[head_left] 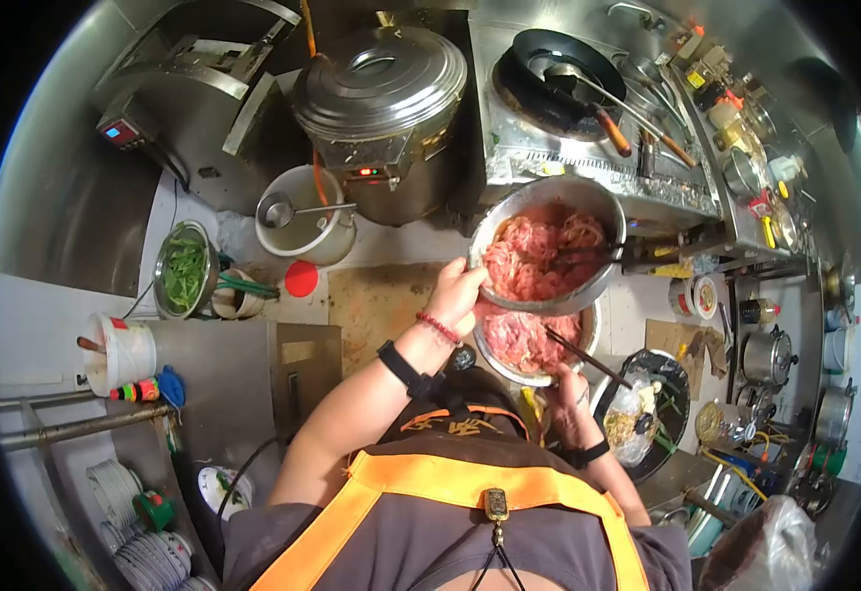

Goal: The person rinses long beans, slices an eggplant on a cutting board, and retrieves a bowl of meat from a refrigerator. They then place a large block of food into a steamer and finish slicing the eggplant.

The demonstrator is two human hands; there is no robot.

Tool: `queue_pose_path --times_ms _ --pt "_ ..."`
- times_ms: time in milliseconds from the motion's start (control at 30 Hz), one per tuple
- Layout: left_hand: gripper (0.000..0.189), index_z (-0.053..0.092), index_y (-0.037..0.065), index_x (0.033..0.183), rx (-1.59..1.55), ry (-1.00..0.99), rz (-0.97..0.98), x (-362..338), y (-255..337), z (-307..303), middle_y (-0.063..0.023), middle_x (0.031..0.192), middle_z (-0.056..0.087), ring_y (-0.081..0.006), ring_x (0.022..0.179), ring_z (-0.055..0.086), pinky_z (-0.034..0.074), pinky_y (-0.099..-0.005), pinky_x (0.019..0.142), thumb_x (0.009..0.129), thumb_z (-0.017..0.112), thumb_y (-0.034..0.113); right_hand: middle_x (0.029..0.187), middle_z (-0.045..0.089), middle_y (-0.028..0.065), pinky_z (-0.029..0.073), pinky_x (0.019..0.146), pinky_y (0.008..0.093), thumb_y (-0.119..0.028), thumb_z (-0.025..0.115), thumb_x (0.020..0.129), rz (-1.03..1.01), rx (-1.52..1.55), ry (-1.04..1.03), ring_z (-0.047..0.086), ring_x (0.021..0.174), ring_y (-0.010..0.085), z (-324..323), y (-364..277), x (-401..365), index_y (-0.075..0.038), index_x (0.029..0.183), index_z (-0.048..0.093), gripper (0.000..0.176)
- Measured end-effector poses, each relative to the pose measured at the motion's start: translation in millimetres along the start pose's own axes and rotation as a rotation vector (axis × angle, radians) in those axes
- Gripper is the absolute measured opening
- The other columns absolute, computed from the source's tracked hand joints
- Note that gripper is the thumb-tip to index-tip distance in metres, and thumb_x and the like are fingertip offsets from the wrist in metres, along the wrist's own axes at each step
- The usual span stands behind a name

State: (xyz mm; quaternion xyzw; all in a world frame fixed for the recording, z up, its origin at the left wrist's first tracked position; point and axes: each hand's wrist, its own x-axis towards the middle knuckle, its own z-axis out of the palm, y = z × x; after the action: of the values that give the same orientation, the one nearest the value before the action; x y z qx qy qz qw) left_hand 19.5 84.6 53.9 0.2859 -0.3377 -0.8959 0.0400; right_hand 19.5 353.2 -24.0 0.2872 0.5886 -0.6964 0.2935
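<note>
The left hand (457,293), with a red bead bracelet and a black band at the wrist, clenches the near-left rim of the upper steel bowl (588,202). This is a round, shiny vessel heaped with raw pink sliced meat, held in the air and tipped toward the person. Directly beneath it and slightly nearer the body sits the lower steel bowl (497,361), also round and holding the same pink meat. The upper bowl's bottom overlaps its far edge, and what carries it is hidden. The right hand (570,399) is just beside the lower bowl's near-right rim, its grip closed around a pair of dark thin chopsticks (588,360). Their long axis runs diagonally from lower right to upper left, and the tips lie over the meat in the lower bowl. The left hand thus bears the raised bowl alone, while the right is the nearer one to the bowl below. Farther off stand a large lidded steel stockpot (381,74), a black wok (558,69) on the stove, a white bucket with a ladle (302,222) and a steel basin of green vegetables (184,271). A black-lined bin (681,394) stands at the right.
</note>
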Motion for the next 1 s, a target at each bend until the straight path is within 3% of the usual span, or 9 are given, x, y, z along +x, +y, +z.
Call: queue_pose_path --times_ms 67,167,233,300,433,567,700,733,1000 --pt "0.009 0.05 0.004 0.091 -0.029 -0.009 -0.04 30.9 19.6 31.9 -0.0077 0.085 0.058 -0.0239 0.068 0.064 0.058 -0.0366 0.053 0.082 0.048 0.001 0.087 0.059 0.0129 0.056 0.067 0.0403 -0.003 0.054 0.079 -0.016 0.034 0.051 0.062 0.076 0.0258 -1.2 -21.5 3.7 0.005 0.096 0.055 0.019" --pt "0.011 0.047 0.002 0.087 -0.102 -0.054 -0.077 85.9 42.2 64.3 -0.0121 0.087 0.059 -0.0268 0.071 0.064 0.058 -0.0383 0.055 0.078 0.052 -0.002 0.084 0.061 0.0127 0.053 0.059 0.0361 -0.004 0.056 0.077 -0.016 0.076 0.058 0.062 0.072 0.0254 -22.5 -30.1 24.6 0.006 0.092 0.057 0.018" --pt "0.019 0.051 -0.003 0.098 -0.122 0.028 -0.119 129.6 44.0 72.3 -0.0172 0.093 0.061 -0.0293 0.073 0.065 0.06 -0.0402 0.055 0.079 0.049 -0.001 0.083 0.061 0.0118 0.051 0.057 0.0343 -0.004 0.055 0.078 -0.047 0.167 0.086 0.062 0.072 0.0248 -19.1 -35.6 22.7 0.006 0.095 0.057 0.02" --pt "0.012 0.053 -0.004 0.094 -0.185 -0.011 -0.219 164.4 55.4 80.4 -0.0162 0.088 0.062 -0.0261 0.07 0.064 0.059 -0.0362 0.055 0.083 0.054 0.0 0.088 0.061 0.0135 0.053 0.063 0.0377 -0.002 0.055 0.076 -0.061 0.262 0.139 0.062 0.073 0.0266 -14.1 -41.6 25.4 0.004 0.094 0.055 0.019" --pt "0.016 0.059 -0.006 0.097 -0.2 -0.001 -0.336 233.4 55.2 83.0 -0.0155 0.091 0.064 -0.0245 0.07 0.064 0.059 -0.0341 0.055 0.088 0.052 0.006 0.094 0.059 0.0143 0.055 0.067 0.0441 0.001 0.054 0.074 -0.052 0.196 0.249 0.063 0.079 0.0292 -3.5 -50.7 20.1 0.003 0.097 0.05 0.024" --pt "0.016 0.06 -0.005 0.095 -0.21 -0.037 -0.42 278.0 58.5 82.5 -0.0145 0.089 0.064 -0.023 0.069 0.064 0.059 -0.0316 0.053 0.089 0.051 0.007 0.096 0.058 0.0153 0.053 0.084 0.0446 0.004 0.052 0.074 -0.014 0.318 0.243 0.062 0.088 0.031 12.6 -47.7 23.2 0.003 0.105 0.046 0.032" --pt "0.014 0.059 -0.004 0.095 -0.137 -0.063 -0.457 303.6 74.0 86.9 -0.0141 0.086 0.063 -0.0231 0.066 0.064 0.058 -0.0315 0.051 0.087 0.052 0.005 0.089 0.06 0.0135 0.049 0.063 0.0337 0.002 0.053 0.075 0.042 0.459 0.315 0.06 0.077 0.0254 78.6 -71.5 10.5 0.001 0.098 0.051 0.023" --pt "0.014 0.058 -0.005 0.095 -0.12 -0.082 -0.459 310.7 75.9 85.3 -0.0142 0.086 0.063 -0.0233 0.065 0.064 0.058 -0.0316 0.051 0.086 0.052 0.004 0.084 0.059 0.0126 0.043 0.056 0.0301 0.001 0.053 0.075 0.034 0.418 0.346 0.057 0.071 0.0229 71.3 -57.4 21.4 0.0 0.094 0.052 0.019" --pt "0.012 0.056 -0.005 0.093 -0.171 -0.142 -0.572 343.4 72.1 67.4 -0.014 0.085 0.062 -0.023 0.063 0.064 0.059 -0.0313 0.051 0.085 0.052 0.003 0.091 0.059 0.0156 0.048 0.06 0.0343 0.002 0.049 0.075 0.063 0.525 0.293 0.058 0.072 0.0264 93.6 -44.5 33.5 0.001 0.102 0.05 0.027"
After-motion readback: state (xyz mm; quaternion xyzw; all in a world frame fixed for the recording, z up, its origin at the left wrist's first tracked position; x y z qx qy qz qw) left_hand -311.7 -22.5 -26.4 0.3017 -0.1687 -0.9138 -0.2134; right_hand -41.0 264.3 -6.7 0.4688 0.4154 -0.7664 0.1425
